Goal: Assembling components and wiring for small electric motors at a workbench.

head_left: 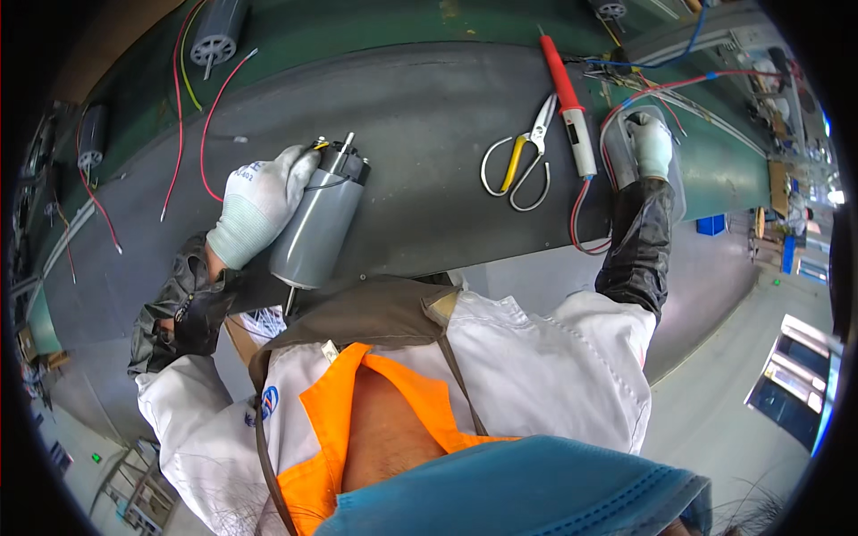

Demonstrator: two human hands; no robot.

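Knit-gloved left hand (259, 204) around smooth grey cylindrical motor (318, 223).

White knit gloves, black sleeve covers, white jacket, orange collar, brown apron strap.

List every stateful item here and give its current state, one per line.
Grey motor: lying tilted on the mat, gripped by the left hand.
Scissors: lying open, untouched.
Red soldering iron: lying flat, unheld.
Clear plastic container: right hand reaching inside it.
Second motor: lying untouched, far edge.
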